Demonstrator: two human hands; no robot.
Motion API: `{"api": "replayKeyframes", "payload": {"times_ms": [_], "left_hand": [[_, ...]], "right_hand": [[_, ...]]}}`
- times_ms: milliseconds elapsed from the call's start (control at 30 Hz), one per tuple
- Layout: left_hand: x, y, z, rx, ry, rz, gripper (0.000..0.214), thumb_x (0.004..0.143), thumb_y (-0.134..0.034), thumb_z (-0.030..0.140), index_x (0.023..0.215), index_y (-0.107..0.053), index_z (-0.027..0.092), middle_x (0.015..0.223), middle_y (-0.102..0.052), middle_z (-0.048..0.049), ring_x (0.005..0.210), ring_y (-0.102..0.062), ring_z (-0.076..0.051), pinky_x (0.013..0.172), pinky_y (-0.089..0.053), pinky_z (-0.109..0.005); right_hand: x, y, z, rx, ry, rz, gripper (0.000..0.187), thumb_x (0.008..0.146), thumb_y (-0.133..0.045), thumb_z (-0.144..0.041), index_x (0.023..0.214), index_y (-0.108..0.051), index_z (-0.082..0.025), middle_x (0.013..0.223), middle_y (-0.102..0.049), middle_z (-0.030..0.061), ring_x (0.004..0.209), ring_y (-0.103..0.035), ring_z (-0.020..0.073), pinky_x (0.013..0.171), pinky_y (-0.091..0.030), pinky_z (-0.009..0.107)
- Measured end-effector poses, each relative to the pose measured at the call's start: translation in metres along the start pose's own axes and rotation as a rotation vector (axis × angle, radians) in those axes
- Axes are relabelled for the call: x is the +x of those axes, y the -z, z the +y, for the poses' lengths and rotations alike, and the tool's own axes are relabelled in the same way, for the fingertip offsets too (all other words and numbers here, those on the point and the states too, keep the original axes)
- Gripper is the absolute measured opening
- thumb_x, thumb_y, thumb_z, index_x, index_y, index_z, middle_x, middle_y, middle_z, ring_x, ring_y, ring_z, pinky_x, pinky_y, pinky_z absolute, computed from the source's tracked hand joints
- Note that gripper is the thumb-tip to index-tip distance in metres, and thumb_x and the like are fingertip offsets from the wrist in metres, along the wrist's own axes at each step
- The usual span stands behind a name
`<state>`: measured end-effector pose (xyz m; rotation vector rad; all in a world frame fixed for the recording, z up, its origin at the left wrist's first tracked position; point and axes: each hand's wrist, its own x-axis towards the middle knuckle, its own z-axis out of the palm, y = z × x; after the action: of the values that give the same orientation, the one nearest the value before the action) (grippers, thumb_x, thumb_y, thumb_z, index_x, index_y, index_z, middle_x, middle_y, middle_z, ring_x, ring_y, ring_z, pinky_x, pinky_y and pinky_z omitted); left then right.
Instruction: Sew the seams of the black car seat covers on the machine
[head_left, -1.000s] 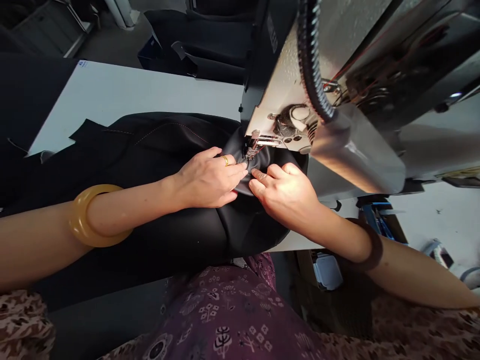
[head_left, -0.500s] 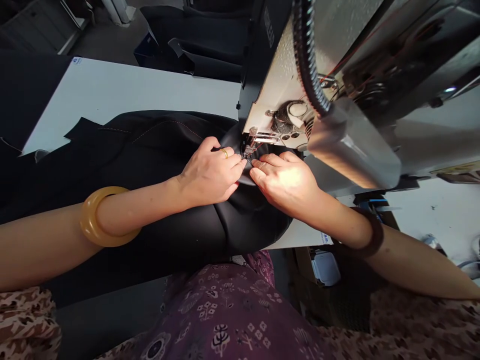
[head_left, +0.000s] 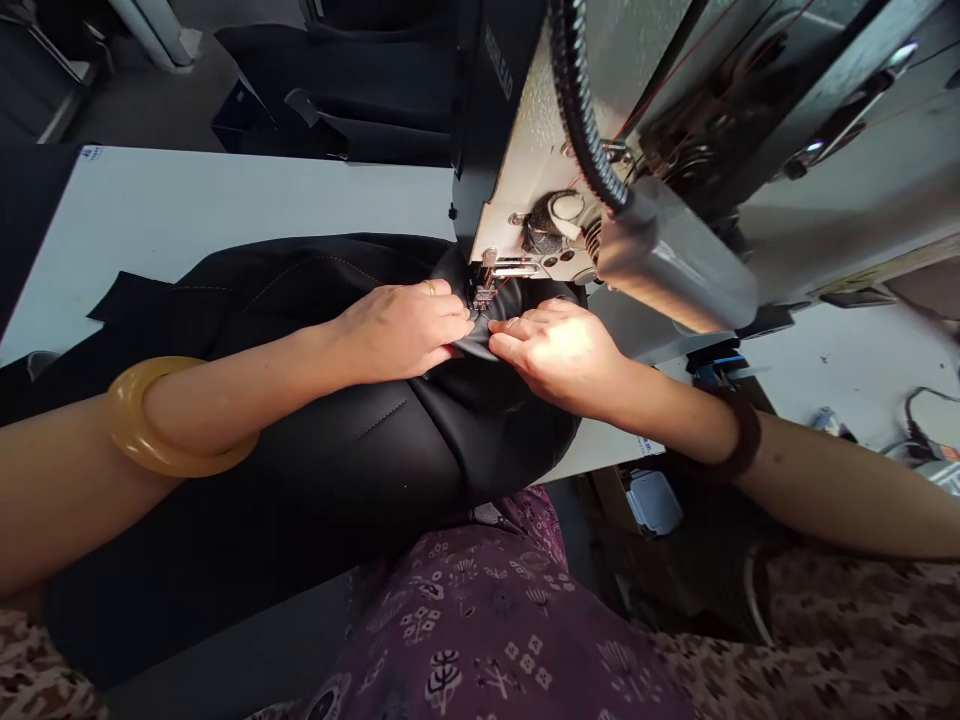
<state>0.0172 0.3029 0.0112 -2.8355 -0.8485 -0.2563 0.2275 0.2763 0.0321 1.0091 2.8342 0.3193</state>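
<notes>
A large piece of black leather-like material (head_left: 375, 440), with lines of stitching, lies bunched beneath the sewing machine (head_left: 510, 215). On the left of the presser foot (head_left: 482, 292), my left hand (head_left: 409, 328) is closed, its fingertips pinching the material's edge. My right hand (head_left: 562, 350) grips the same material on the other side, fingers curled and brightly lit by the machine lamp. The two hands' fingertips are a small gap apart, just in front of the foot. Part of the material is hidden under my hands and the machine head.
The white table (head_left: 300, 195) stretches behind and to the left. More dark sheets (head_left: 375, 90) hang beyond its far edge. A clear plastic cover (head_left: 675, 265) juts from the machine at right. Below the table's right front sits a pale plastic box (head_left: 654, 500).
The whole view has shifted, so the machine appears further left. My hands stay at the presser foot, with the fingers slightly rearranged. A short stitched line now shows on the front of the material.
</notes>
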Motion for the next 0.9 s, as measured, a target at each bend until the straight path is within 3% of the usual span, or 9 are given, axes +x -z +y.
{"api": "replayKeyframes", "payload": {"times_ms": [167, 333, 433, 533, 600, 700, 767, 833, 900], "left_hand": [[0.001, -0.002, 0.006, 0.044, 0.045, -0.009, 0.026, 0.086, -0.056, 0.028, 0.107, -0.066, 0.017, 0.092, -0.069, -0.0035, 0.093, -0.061, -0.021, 0.071, -0.051, -0.028], [0.002, -0.003, 0.008, 0.085, 0.019, 0.019, 0.028, 0.084, -0.053, 0.023, 0.108, -0.066, 0.018, 0.087, -0.068, -0.0025, 0.089, -0.061, -0.02, 0.07, -0.05, -0.028], [0.0, -0.004, 0.008, 0.1, -0.024, 0.038, 0.037, 0.079, -0.054, 0.014, 0.115, -0.065, 0.015, 0.088, -0.068, -0.0051, 0.09, -0.061, -0.021, 0.07, -0.051, -0.029], [-0.004, -0.005, 0.009, 0.089, -0.018, 0.081, 0.035, 0.079, -0.054, 0.015, 0.112, -0.066, 0.014, 0.09, -0.07, -0.0068, 0.089, -0.062, -0.023, 0.07, -0.052, -0.033], [-0.005, -0.004, 0.009, 0.087, -0.011, 0.092, 0.034, 0.081, -0.054, 0.017, 0.112, -0.067, 0.014, 0.093, -0.071, -0.0072, 0.088, -0.063, -0.024, 0.07, -0.052, -0.036], [-0.004, -0.002, 0.009, 0.101, -0.034, 0.117, 0.033, 0.08, -0.053, 0.015, 0.11, -0.068, 0.015, 0.102, -0.072, -0.0083, 0.089, -0.064, -0.025, 0.077, -0.053, -0.042], [-0.004, -0.002, 0.009, 0.09, -0.095, 0.143, 0.032, 0.079, -0.051, 0.013, 0.105, -0.07, 0.013, 0.11, -0.071, -0.0101, 0.095, -0.065, -0.026, 0.086, -0.053, -0.045], [-0.003, -0.003, 0.009, 0.053, -0.146, 0.131, 0.035, 0.08, -0.047, 0.009, 0.106, -0.07, 0.01, 0.116, -0.069, -0.0117, 0.102, -0.066, -0.025, 0.094, -0.052, -0.043], [-0.004, -0.004, 0.01, 0.006, -0.127, 0.102, 0.038, 0.081, -0.044, 0.008, 0.11, -0.069, 0.009, 0.118, -0.068, -0.0121, 0.105, -0.066, -0.023, 0.098, -0.053, -0.039]], "right_hand": [[0.003, 0.006, 0.001, -0.05, -0.044, -0.044, 0.025, 0.085, -0.043, -0.01, 0.095, -0.065, -0.014, 0.081, -0.069, 0.0078, 0.075, -0.058, 0.0186, 0.067, -0.033, 0.031], [0.007, 0.007, -0.02, -0.119, 0.015, -0.048, 0.036, 0.092, -0.031, -0.009, 0.088, -0.066, -0.014, 0.073, -0.066, 0.0093, 0.068, -0.054, 0.019, 0.062, -0.031, 0.032], [0.005, 0.004, -0.029, -0.072, 0.021, 0.032, 0.039, 0.092, -0.028, -0.006, 0.082, -0.066, -0.012, 0.069, -0.064, 0.0101, 0.065, -0.052, 0.018, 0.06, -0.032, 0.031], [-0.007, -0.007, -0.019, 0.164, -0.014, 0.245, 0.035, 0.097, -0.035, -0.023, 0.082, -0.065, -0.014, 0.074, -0.066, 0.0087, 0.071, -0.057, 0.0181, 0.066, -0.04, 0.032], [-0.02, -0.024, -0.004, 0.454, -0.17, 0.492, 0.035, 0.098, -0.036, -0.036, 0.094, -0.065, -0.016, 0.092, -0.069, 0.0086, 0.089, -0.06, 0.019, 0.081, -0.045, 0.035], [-0.037, -0.063, 0.024, 0.976, -0.755, 0.779, 0.032, 0.096, -0.036, -0.033, 0.112, -0.059, -0.018, 0.12, -0.062, 0.0078, 0.112, -0.054, 0.0163, 0.101, -0.039, 0.033], [-0.039, -0.091, 0.04, 1.359, -1.076, 0.665, 0.027, 0.093, -0.042, -0.027, 0.11, -0.06, -0.016, 0.12, -0.062, 0.0072, 0.11, -0.054, 0.0156, 0.101, -0.04, 0.031], [-0.032, -0.11, 0.051, 1.598, -1.115, 0.5, 0.022, 0.091, -0.047, -0.024, 0.099, -0.063, -0.012, 0.108, -0.066, 0.0095, 0.098, -0.059, 0.0175, 0.091, -0.047, 0.033], [-0.022, -0.117, 0.057, 1.706, -1.036, 0.442, 0.02, 0.09, -0.053, -0.026, 0.095, -0.064, -0.01, 0.098, -0.067, 0.0093, 0.086, -0.062, 0.0172, 0.08, -0.052, 0.034]]}}
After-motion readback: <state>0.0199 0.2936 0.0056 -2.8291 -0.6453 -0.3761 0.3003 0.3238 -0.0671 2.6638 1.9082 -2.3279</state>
